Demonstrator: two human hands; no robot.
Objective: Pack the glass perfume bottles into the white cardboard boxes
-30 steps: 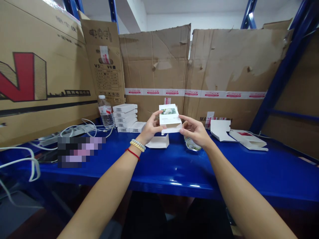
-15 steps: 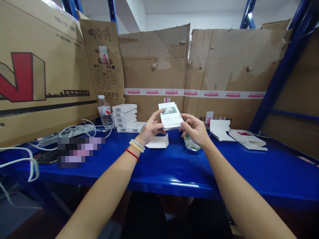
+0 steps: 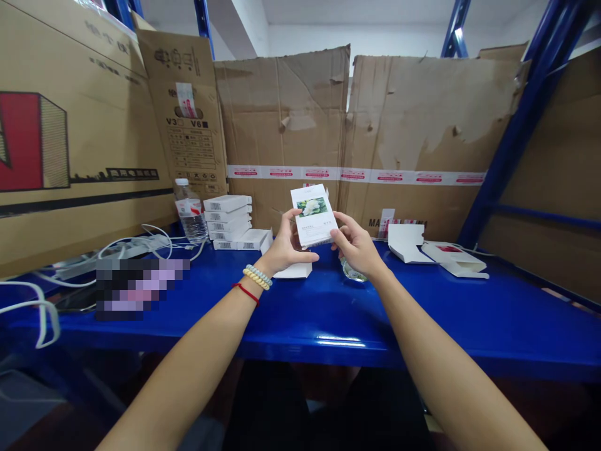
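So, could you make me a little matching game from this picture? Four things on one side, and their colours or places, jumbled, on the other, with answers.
Things
1. flower-picture box
2. water bottle
3. red cord
4. table

Colours or places
A. around the left wrist
B. blue
C. held up between the left hand and the right hand
D. upright, just beside the stack of white boxes

Right pairs: 1-C; 2-D; 3-A; 4-B
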